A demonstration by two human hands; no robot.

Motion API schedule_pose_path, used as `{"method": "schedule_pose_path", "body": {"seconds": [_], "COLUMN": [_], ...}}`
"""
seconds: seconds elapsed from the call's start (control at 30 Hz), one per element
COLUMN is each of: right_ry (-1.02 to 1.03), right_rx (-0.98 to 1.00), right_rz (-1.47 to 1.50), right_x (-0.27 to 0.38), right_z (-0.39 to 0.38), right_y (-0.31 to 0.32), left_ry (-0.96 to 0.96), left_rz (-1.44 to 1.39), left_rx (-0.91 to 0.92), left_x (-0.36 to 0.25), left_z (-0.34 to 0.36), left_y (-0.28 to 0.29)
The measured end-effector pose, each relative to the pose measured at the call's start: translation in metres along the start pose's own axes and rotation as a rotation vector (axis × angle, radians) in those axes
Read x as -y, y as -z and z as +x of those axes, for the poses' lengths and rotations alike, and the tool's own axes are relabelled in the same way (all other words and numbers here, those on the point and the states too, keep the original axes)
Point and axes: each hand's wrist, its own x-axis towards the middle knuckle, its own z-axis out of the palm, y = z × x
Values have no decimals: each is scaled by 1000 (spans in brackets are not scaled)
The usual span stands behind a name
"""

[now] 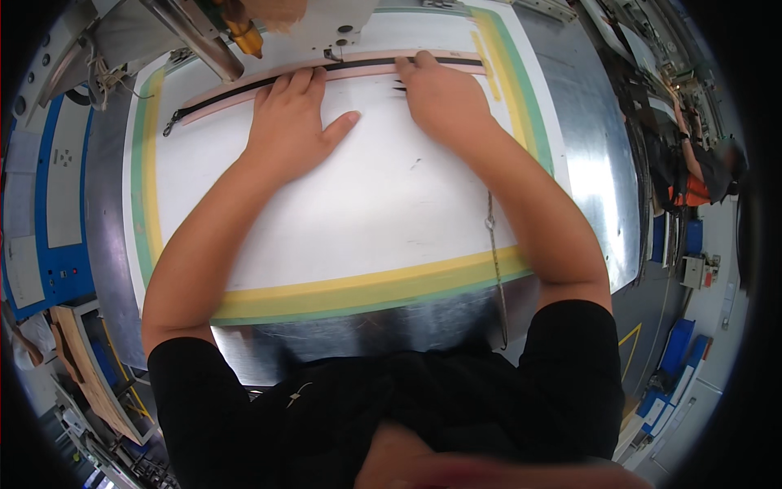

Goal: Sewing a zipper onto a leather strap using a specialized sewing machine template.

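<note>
A long narrow black strap [358, 63] lies across the far part of the white work board [366, 196], over a pale pink strip [371, 72]. At its left end is a small dark metal clasp [169, 128]. My left hand [293, 122] lies flat with its fingertips on the strap, left of the middle, its thumb spread out to the right. My right hand [444, 98] presses its fingertips on the strap farther right. Two thin black points stick out from under its palm, seemingly the tips of tweezers [400, 85]; the rest is hidden by the hand.
Yellow and green tape [366, 289] borders the board on a metal table [599, 196]. A machine head with a brass-coloured nozzle [244, 39] and a metal rod [199, 41] overhangs the far left. A thin chain [494, 253] hangs by my right forearm. Another person [692, 175] is at far right.
</note>
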Motion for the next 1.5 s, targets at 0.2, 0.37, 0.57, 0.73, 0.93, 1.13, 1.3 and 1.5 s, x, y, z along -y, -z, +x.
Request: {"method": "schedule_pose_path", "body": {"seconds": [0.2, 0.37, 0.57, 0.73, 0.93, 1.13, 1.3, 1.5], "right_ry": [73, 97, 139, 55, 21, 114, 157, 123], "right_rx": [-2, 36, 26, 48, 39, -43, -79, -14], "right_rz": [71, 64, 65, -8, -17, -4, 47, 62], "right_x": [12, 21, 21, -10, -21, -7, 2, 9], "right_z": [6, 9, 8, 3, -3, 1, 5, 8], "right_y": [-4, -4, -2, -2, -7, -12, -13, -14], "left_ry": [-10, -7, 2, 7, 2, 13, 14, 4], "left_rz": [-1, -9, -16, 19, 5, 1, 12, 6], "left_rx": [-13, -8, 8, 10, 0, 17, 15, 9], "left_x": [-2, -8, -13, -11, -6, -9, -9, -16], "left_z": [1, 4, 8, 7, 4, 4, 4, 10], "left_y": [-6, -5, -6, -10, -10, -8, -10, -10]}}
